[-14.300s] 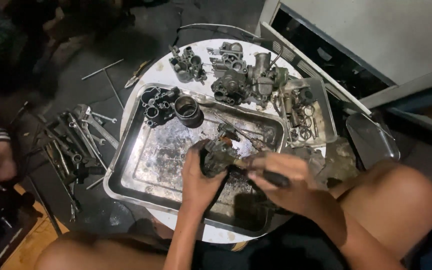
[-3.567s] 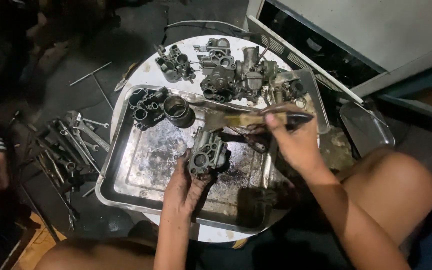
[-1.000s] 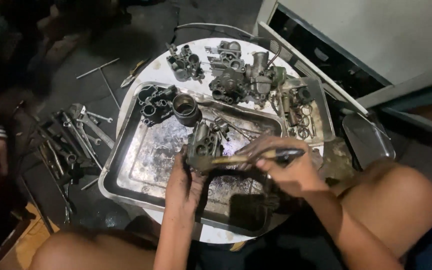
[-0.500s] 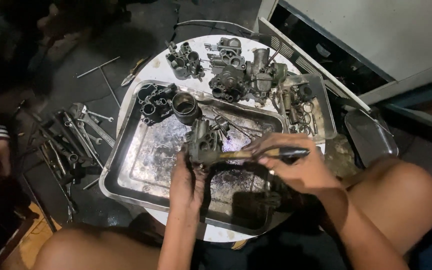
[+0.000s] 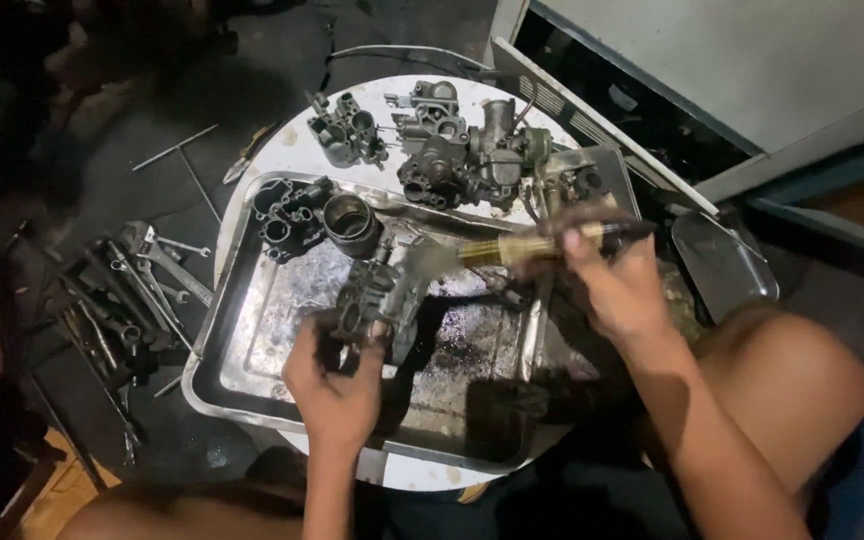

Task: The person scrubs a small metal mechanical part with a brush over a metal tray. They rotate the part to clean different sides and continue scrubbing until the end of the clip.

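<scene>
Two hands, one carburetor, one brush

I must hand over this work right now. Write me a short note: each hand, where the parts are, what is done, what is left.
Left hand: holds a carburetor body over the metal tray.
Right hand: holds a brush, bristles beside the body.
More carburetor parts lie on the round white table; wrenches lie on the floor, left.
Done: tray holds dark, dirty liquid; the body is being brushed.
Left: cannot tell how clean the body is; the other parts lie untouched.
</scene>
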